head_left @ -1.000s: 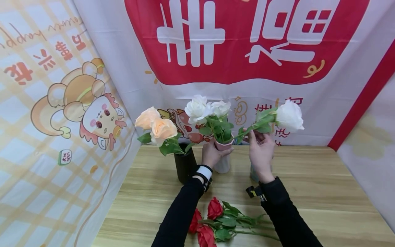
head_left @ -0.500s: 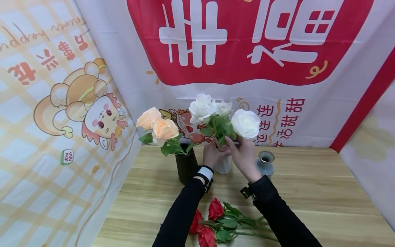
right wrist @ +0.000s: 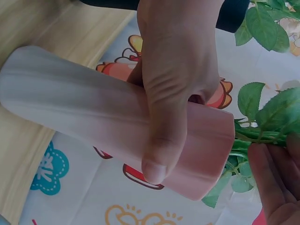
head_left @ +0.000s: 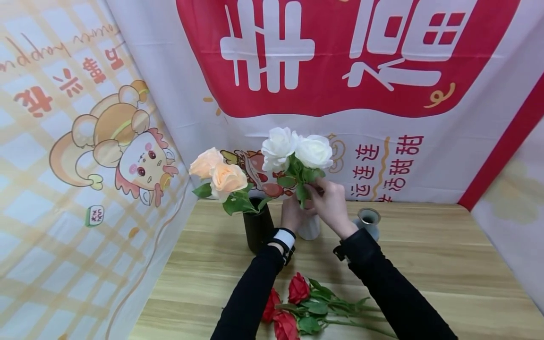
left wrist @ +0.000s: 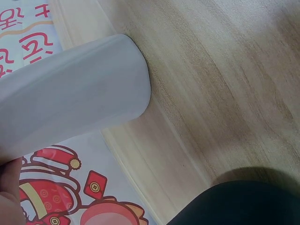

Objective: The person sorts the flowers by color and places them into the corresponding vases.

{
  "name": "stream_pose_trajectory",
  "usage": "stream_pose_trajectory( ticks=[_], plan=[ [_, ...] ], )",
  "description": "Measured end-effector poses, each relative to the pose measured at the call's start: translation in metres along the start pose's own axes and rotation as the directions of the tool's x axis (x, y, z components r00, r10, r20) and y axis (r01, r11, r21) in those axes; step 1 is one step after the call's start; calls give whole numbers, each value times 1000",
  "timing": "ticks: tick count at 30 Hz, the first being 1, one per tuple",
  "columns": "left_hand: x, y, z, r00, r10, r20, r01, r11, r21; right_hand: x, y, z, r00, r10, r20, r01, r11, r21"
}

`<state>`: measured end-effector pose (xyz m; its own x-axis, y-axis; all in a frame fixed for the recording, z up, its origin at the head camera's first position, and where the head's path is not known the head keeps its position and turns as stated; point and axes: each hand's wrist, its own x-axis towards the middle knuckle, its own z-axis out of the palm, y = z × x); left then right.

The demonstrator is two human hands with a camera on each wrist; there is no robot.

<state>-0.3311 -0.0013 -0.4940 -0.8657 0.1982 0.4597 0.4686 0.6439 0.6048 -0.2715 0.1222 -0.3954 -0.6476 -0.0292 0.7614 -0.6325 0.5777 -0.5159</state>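
Observation:
My left hand grips the neck of a pink-and-white vase. In the right wrist view its thumb lies across the pink upper part of the vase, while the left wrist view shows the vase's smooth lower body. At the vase mouth, my right hand pinches the green stem of a white rose. A second white rose stands in the vase, to the left of that bloom. Leaves crowd around my right fingertips, and a third white bloom is hidden behind the held rose.
Left of my hands stands a black vase with two peach roses. A small grey-blue vase is on the right. Several red roses lie on the wooden table between my forearms. Printed cloth hangs behind and left.
My right hand has brought the white rose leftward from over the grey-blue vase to the pink-and-white vase's mouth. The grey-blue vase has come into view. My left hand has kept its grip.

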Motion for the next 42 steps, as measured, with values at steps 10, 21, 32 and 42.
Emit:
stream_pose_trajectory(
  ticks=[10,21,32,42],
  plan=[
    [0,-3,3,998,36,-47,-37,999,-17,3,9,-8,992,3,124,13,992,-122],
    [-1,0,4,998,-69,6,69,998,-3,3,14,-6,987,10,158,26,975,-222],
    [2,2,3,996,-90,-11,90,996,-12,9,17,-8,970,78,232,-18,968,-250],
    [-1,3,3,994,-111,-21,110,993,-51,-5,24,-16,976,107,189,-85,989,-118]
  ],
)
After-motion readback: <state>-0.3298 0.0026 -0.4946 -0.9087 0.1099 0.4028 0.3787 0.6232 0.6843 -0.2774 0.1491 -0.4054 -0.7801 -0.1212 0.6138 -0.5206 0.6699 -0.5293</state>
